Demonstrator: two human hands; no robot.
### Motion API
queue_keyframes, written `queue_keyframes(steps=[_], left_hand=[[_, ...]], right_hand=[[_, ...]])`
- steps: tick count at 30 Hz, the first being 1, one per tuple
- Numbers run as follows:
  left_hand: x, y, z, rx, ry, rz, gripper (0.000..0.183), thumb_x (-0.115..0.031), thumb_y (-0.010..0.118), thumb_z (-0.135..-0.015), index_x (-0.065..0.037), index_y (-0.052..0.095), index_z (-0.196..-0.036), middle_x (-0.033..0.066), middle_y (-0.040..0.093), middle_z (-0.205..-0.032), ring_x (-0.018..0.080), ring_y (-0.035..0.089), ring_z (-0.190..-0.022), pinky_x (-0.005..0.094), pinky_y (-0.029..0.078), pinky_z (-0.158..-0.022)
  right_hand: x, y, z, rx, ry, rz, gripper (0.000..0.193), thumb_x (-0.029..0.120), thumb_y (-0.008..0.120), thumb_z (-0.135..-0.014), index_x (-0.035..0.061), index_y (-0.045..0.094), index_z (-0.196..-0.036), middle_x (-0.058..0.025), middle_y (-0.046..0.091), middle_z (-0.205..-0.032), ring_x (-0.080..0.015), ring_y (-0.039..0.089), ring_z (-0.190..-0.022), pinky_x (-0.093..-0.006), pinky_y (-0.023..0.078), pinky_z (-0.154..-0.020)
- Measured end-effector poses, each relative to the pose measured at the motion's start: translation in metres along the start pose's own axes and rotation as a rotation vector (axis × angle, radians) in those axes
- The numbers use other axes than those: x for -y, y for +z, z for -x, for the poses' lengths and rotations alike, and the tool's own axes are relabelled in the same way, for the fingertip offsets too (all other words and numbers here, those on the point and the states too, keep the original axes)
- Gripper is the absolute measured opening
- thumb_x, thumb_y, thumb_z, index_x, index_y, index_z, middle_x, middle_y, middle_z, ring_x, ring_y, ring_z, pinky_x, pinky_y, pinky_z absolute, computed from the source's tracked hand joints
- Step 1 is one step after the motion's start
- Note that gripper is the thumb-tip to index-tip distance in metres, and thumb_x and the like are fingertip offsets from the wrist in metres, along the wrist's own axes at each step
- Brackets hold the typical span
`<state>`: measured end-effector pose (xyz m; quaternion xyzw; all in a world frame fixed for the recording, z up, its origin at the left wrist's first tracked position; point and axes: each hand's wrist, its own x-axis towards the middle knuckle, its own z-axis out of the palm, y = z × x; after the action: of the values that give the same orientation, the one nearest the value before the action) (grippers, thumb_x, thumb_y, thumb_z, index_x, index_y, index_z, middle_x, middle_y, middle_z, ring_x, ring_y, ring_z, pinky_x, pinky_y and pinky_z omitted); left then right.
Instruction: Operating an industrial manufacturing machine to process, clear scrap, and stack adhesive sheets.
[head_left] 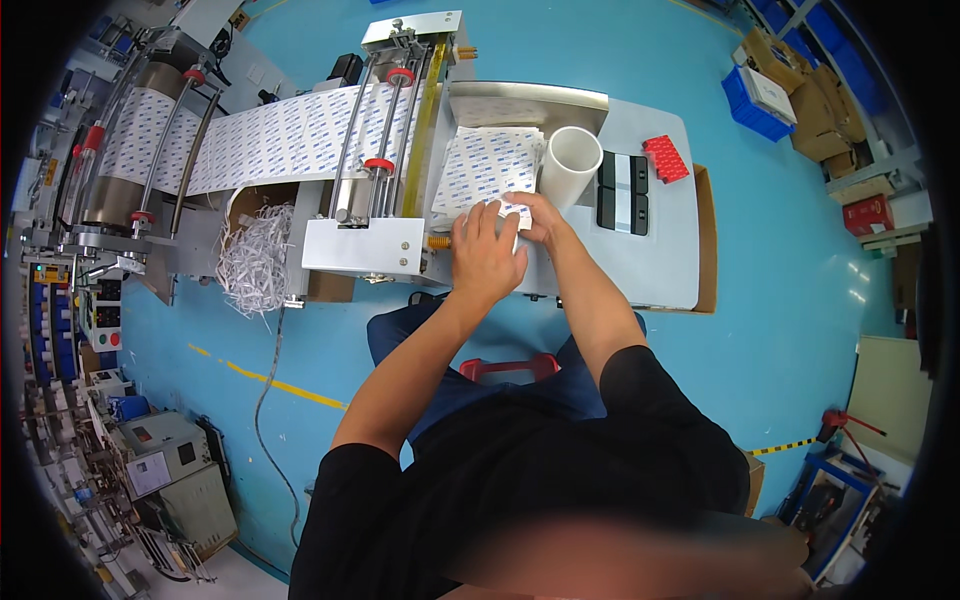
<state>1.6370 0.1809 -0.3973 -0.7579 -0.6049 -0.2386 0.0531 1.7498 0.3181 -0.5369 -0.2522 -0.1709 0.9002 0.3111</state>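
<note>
A stack of white sheets (488, 165) with a blue printed pattern lies on the machine's outfeed table, just right of the cutting rollers. My left hand (486, 258) rests at the stack's near edge, its fingers stretched out onto the sheets. At the near right corner, my right hand (537, 216) has its fingers closed on the edge of the sheets; its fingertips are partly hidden. A white cardboard tube (573, 160) stands upright beside the stack, just beyond my right hand.
The printed web (270, 135) runs from the left into the roller machine (362, 246). A metal guide plate (530, 103) stands behind the stack. Black trays (622, 192) and a red packet (667, 159) lie at right. Shredded paper strips (256, 262) spill from a box below.
</note>
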Motion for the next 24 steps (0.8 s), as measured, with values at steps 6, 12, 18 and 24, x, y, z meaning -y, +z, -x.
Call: queue_keyframes(steps=[6, 12, 18, 24], left_hand=[[0.000, 0.004, 0.000, 0.006, -0.002, 0.014, 0.051, -0.026, 0.073, -0.069, -0.010, 0.058, -0.114, 0.0148, 0.051, -0.126, 0.0332, 0.045, -0.122, 0.0509, 0.032, -0.101], [0.001, 0.004, 0.003, -0.001, -0.011, 0.009, 0.050, -0.025, 0.073, -0.069, -0.010, 0.058, -0.113, 0.0147, 0.051, -0.126, 0.0332, 0.045, -0.121, 0.0509, 0.032, -0.100], [0.000, 0.004, 0.002, -0.003, -0.006, 0.010, 0.051, -0.024, 0.074, -0.067, -0.010, 0.058, -0.113, 0.0144, 0.051, -0.124, 0.0332, 0.045, -0.121, 0.0510, 0.033, -0.099], [0.002, 0.003, 0.002, -0.007, -0.004, 0.018, 0.051, -0.023, 0.074, -0.067, -0.010, 0.057, -0.114, 0.0145, 0.050, -0.125, 0.0337, 0.045, -0.120, 0.0515, 0.034, -0.100]], right_hand=[[0.001, -0.006, -0.002, -0.063, 0.037, 0.045, 0.043, 0.012, 0.069, -0.084, -0.0004, 0.055, -0.123, -0.0152, 0.064, -0.112, -0.0260, 0.065, -0.098, -0.0389, 0.054, -0.086], [-0.006, -0.002, -0.001, -0.086, -0.052, 0.126, 0.043, 0.005, 0.069, -0.082, -0.0018, 0.056, -0.122, -0.0162, 0.064, -0.115, -0.0280, 0.065, -0.098, -0.0415, 0.055, -0.084], [-0.008, -0.006, 0.001, -0.105, -0.147, 0.146, 0.048, 0.000, 0.068, -0.079, 0.0009, 0.053, -0.124, -0.0157, 0.063, -0.117, -0.0285, 0.064, -0.102, -0.0409, 0.055, -0.086], [0.002, 0.017, 0.012, -0.123, -0.245, 0.152, 0.056, -0.003, 0.067, -0.078, 0.0032, 0.047, -0.130, -0.0147, 0.061, -0.118, -0.0280, 0.062, -0.106, -0.0405, 0.054, -0.088]])
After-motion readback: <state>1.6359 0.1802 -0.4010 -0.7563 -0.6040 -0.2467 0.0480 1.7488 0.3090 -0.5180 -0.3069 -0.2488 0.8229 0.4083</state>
